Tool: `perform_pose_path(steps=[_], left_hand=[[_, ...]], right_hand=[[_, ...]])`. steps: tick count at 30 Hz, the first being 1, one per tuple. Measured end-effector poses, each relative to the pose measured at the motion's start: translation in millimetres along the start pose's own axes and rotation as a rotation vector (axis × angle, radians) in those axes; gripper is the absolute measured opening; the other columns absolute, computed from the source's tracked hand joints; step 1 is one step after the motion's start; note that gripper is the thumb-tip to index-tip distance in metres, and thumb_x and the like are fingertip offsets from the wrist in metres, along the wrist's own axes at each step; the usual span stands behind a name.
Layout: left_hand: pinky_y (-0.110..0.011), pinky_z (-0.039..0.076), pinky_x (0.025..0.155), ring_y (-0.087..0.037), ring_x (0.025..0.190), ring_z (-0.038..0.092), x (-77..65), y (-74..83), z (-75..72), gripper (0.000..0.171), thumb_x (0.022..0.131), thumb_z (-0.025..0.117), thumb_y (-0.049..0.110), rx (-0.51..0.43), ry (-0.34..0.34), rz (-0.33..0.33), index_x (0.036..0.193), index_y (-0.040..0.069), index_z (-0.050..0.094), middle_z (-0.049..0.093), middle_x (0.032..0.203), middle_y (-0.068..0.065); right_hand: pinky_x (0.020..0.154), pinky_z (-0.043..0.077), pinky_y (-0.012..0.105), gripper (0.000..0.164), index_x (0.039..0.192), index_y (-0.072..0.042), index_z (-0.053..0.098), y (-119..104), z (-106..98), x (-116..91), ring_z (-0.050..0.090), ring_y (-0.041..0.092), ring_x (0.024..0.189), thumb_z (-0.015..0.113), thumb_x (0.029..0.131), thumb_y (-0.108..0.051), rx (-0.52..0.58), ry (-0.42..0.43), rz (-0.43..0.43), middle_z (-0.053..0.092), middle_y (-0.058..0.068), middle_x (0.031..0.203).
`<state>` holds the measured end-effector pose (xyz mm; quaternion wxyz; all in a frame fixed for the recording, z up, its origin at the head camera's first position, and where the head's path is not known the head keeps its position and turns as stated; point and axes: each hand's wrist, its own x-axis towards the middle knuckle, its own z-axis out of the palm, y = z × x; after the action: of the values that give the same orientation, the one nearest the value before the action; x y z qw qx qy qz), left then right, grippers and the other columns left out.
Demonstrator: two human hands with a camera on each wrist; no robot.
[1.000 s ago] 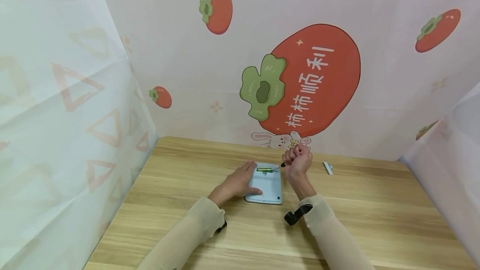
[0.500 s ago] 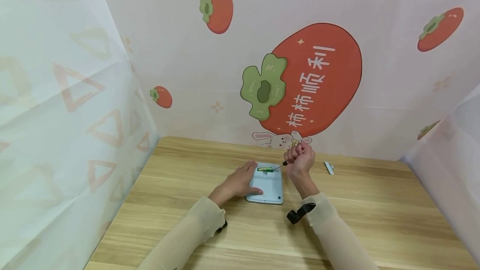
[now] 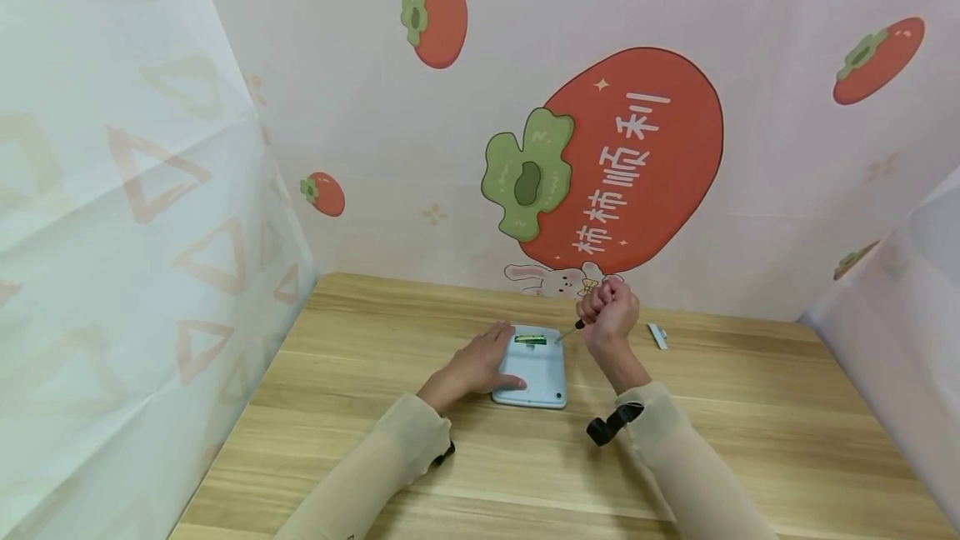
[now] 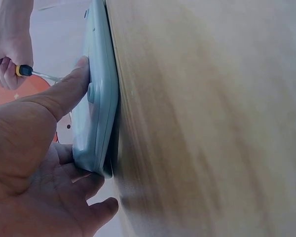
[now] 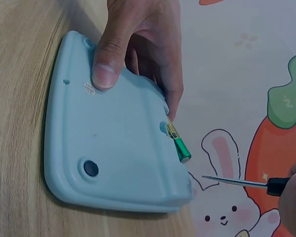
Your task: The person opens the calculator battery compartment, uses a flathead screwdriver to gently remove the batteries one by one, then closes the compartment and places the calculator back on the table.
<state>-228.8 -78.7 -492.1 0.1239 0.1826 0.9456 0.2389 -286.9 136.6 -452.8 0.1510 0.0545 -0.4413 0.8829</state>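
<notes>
Head view: case [image 3: 542, 372] flat on table [image 3: 360, 373]; left hand [image 3: 474, 367] clasps its edge, right hand [image 3: 611, 313] grips screwdriver [image 3: 570, 332], tip apart from battery [image 3: 529, 340]. I judge the shell light, stiff, slightly slippery: hold by opposite edges; battery smooth, best pinched at its exposed end.

Smooth plastic casing [image 5: 121, 143], metal shaft [image 5: 234, 181]

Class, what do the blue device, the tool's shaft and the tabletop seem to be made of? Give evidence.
Blue device: probably moulded plastic, satin-smooth with rounded edges. Tool's shaft: likely polished metal, grey and glinting. Tabletop: wood or printed laminate, satin, with streaky brown grain; unclear which.
</notes>
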Motion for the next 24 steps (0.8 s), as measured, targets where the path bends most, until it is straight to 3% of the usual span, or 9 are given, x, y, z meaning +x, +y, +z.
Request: perform_pose_path(steps=[10, 24], left_hand=[[-0.062, 0.036, 0.121, -0.038, 0.158, 0.031, -0.1, 1.6, -0.6, 0.101, 0.092, 0.082, 0.047, -0.01, -0.006, -0.016, 0.167, 0.006, 0.027, 0.024, 0.175, -0.015], [-0.059, 0.035, 0.123, -0.035, 0.159, 0.029, 2.0, 0.4, 1.8, 0.103, 0.092, 0.081, 0.049, 0.011, -0.007, -0.025, 0.168, 0.008, 0.025, 0.024, 0.175, -0.013]], right_hand=[[0.047, 0.009, 0.035, 0.05, 0.061, -0.016, 0.03, -16, -8, 4, 0.02, 0.01, 0.039, 0.029, 0.111, -0.015, -0.109, 0.007, 0.065, 0.029, -0.01, 0.048], [0.045, 0.008, 0.032, 0.055, 0.057, -0.017, 0.025, -41, -23, 11, 0.01, 0.014, 0.047, 0.028, 0.111, -0.013, -0.219, 0.06, 0.167, 0.015, -0.003, 0.055]])
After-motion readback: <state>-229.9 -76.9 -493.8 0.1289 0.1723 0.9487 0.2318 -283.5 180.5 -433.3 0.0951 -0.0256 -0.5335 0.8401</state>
